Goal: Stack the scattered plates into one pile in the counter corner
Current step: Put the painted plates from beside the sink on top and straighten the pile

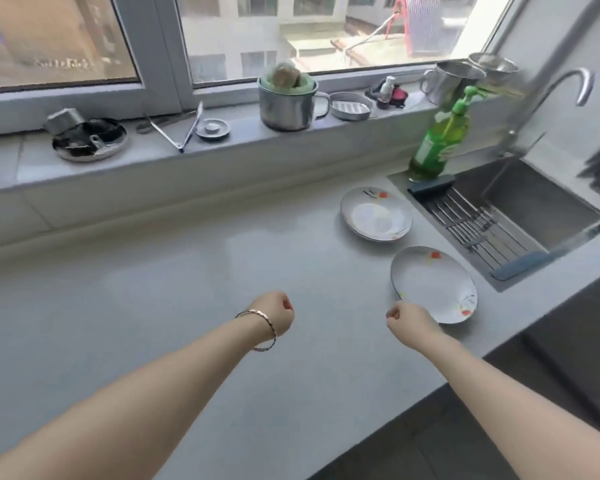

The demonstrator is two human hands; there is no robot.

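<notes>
Beside the sink, on the smooth, pale grey counter: two shallow round plates, glossy white with small orange-red and yellow marks along the rims, lying flat, apart from each other and unstacked. Far plate just off the sink's back corner; near plate closer to the counter's front edge, just beside the sink's rim. Left hand curled into a fist above bare counter, holding nothing, a thin metal bracelet around the wrist. Right hand likewise balled up and empty, overlapping the near plate's front-left rim in view; contact unclear. Stainless-steel basin with a rack of parallel metal rods across it, curved chrome faucet behind. Translucent green pump bottle upright at the sink's back corner. On the pale windowsill, a cylindrical steel mug and slim metal tongs.
</notes>
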